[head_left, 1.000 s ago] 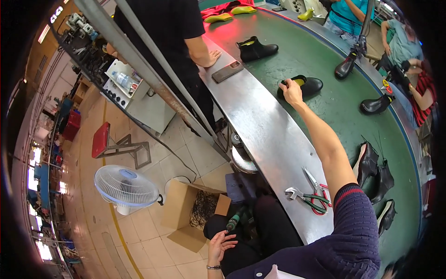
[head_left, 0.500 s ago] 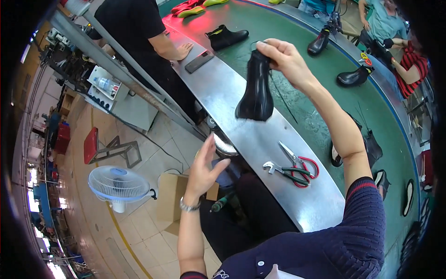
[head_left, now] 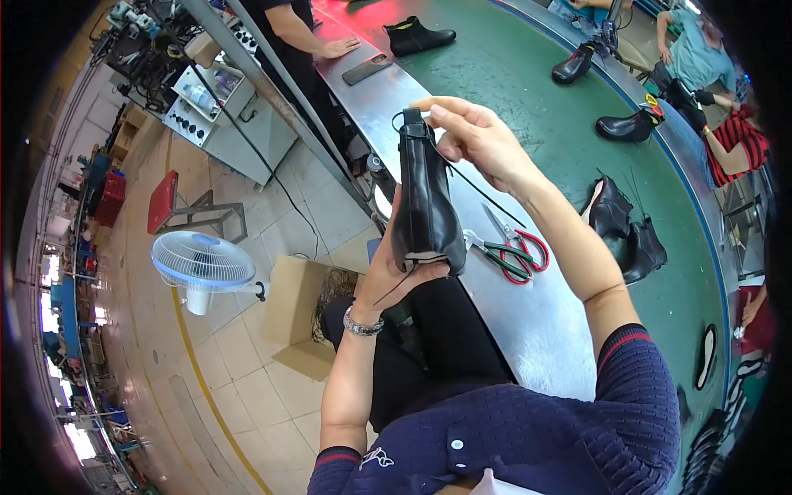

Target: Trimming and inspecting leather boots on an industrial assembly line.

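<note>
A black leather ankle boot (head_left: 429,198) is held upright before me, over the near edge of the metal bench strip. My left hand (head_left: 392,276) cups its lower end from below and behind, the fingers partly hidden by the boot. At the boot's upper end, my right hand (head_left: 478,144) grips the opening with bent fingers. A thin dark loop sticks out there, and a dark cord hangs below the right hand. Beyond the boot, scissors (head_left: 528,247) with red handles lie on the metal strip, along with pliers (head_left: 503,256) with dark green grips.
More black boots (head_left: 421,37) stand on the green conveyor belt (head_left: 511,91). A dark flat bar (head_left: 367,70) lies on the metal strip near a co-worker's hand (head_left: 338,48). Left are an open cardboard box (head_left: 289,297), a fan (head_left: 202,262) and a red-seated stool (head_left: 163,202).
The boot has come down and left, toward me. My left hand, empty before, now holds its lower end. My right hand stays at its top.
</note>
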### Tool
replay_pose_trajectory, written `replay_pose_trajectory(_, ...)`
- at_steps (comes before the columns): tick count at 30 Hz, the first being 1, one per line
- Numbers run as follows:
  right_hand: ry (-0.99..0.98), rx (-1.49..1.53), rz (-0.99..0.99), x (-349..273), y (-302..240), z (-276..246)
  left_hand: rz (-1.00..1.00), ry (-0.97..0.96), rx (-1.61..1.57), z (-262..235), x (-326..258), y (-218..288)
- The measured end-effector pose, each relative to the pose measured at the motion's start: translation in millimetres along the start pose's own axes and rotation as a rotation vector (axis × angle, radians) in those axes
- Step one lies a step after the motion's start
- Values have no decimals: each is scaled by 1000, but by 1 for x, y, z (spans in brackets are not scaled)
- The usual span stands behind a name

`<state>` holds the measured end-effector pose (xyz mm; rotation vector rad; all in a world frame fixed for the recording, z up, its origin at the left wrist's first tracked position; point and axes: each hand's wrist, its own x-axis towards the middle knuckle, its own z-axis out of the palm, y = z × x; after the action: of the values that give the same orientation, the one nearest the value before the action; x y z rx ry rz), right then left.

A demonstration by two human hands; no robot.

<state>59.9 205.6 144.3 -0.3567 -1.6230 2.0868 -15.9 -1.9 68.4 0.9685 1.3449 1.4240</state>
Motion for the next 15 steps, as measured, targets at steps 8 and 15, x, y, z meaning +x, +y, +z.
replay_pose_trajectory(8,160,-435,-206,-105,-5,-5,362,88,54,22,5,-27)
replay_pose_trajectory(15,120,-987,119,-94,-5,-26,411,347,667,54,67,-53)
